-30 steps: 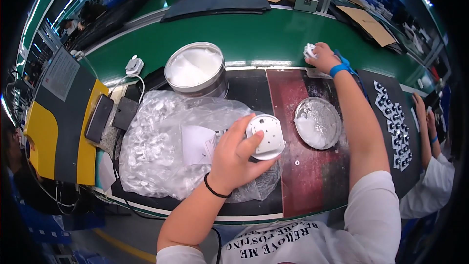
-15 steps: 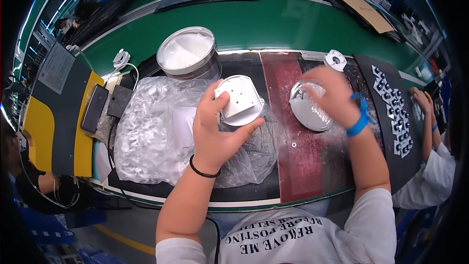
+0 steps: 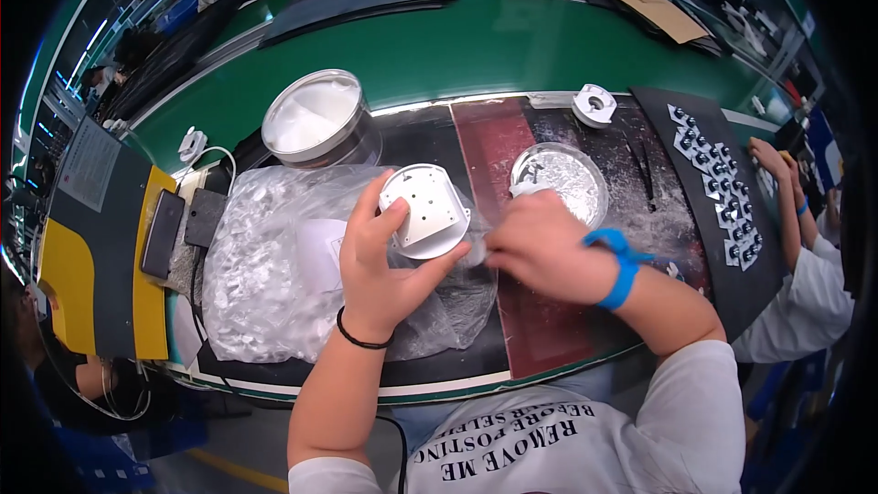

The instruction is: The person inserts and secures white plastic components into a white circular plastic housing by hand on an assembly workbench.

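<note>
Left hand (image 3: 380, 270) grips a white round housing (image 3: 425, 211), flat base up, thumb and fingers round its rim. Right hand (image 3: 546, 247) closed just right of it, fingertips at its edge; whether it pinches anything, cannot tell. Under the grip: clear plastic bag (image 3: 274, 265). Beyond: shallow metal dish (image 3: 562, 174), lidded round tub (image 3: 315, 119).

Green belt (image 3: 512, 46) lies open behind; round tin (image 3: 315, 119), shallow dish (image 3: 562, 178) and plastic bag (image 3: 265, 284) crowd the mat.
</note>
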`<state>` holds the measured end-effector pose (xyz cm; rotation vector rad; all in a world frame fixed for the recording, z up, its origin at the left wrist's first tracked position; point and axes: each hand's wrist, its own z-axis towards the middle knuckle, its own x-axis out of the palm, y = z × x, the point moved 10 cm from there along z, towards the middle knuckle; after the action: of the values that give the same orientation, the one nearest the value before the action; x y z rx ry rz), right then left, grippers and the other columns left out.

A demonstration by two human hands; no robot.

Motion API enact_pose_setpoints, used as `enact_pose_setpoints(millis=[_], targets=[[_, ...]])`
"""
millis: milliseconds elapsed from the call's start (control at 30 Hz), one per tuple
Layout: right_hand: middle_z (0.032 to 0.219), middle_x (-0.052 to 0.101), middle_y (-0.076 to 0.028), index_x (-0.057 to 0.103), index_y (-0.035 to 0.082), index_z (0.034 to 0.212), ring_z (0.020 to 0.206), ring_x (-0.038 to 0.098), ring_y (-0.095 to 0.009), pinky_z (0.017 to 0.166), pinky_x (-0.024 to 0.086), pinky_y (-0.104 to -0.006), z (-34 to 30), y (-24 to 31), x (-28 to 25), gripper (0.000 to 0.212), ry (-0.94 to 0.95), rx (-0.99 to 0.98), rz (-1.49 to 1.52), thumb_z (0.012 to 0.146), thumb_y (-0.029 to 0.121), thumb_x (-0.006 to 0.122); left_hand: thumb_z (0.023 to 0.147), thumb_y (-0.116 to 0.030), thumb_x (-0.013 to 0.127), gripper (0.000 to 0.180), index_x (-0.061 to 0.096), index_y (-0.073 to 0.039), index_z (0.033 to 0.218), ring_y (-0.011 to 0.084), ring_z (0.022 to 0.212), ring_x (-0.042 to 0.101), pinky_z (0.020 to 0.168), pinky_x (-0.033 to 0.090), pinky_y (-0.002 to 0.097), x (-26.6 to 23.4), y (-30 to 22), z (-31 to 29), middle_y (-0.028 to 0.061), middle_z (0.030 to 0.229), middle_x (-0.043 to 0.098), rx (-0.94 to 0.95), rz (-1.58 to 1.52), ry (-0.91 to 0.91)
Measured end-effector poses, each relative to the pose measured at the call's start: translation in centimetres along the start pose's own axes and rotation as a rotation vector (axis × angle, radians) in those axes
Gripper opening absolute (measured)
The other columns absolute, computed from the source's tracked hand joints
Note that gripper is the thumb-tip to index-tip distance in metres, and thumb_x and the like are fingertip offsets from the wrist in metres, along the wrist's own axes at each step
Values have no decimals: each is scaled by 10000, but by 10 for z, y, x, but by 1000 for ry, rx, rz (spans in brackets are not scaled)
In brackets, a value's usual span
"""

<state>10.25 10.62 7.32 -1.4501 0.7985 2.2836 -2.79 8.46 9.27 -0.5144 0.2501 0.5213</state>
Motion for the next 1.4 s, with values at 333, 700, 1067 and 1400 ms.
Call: enact_pose_setpoints(millis=[333,700,1067,1400], targets=[[852,594,-39,626,-3,889,787,546,-104,716,440,-252,-69,-153,-35,192,-202,676,538,759,119,697,556,-179,866,798,402,-148,1204,364,1011,580,806,508,397,19,-1,-6,268,1212,480,-32,-104,124],[745,634,-40,691,86,821,795,547,-207,742,416,-338,-65,-142,-27,120,-144,463,176,742,176,684,554,-181,869,848,388,-161,1253,349,1062,556,865,480,401,28,5,-19,279,1256,439,-94,-120,209],[780,637,-13,699,114,814,856,541,-191,842,347,-344,-64,-138,-21,109,-125,467,162,726,178,694,555,-182,869,847,390,-167,1254,352,1052,564,849,500,406,29,9,-20,287,1255,427,-116,-153,221],[803,622,-11,695,125,810,902,526,-199,839,326,-345,-63,-137,-24,97,-135,430,15,722,166,686,556,-181,869,839,394,-163,1248,351,1042,571,840,503,402,30,8,-19,292,1251,431,-126,-166,226]])
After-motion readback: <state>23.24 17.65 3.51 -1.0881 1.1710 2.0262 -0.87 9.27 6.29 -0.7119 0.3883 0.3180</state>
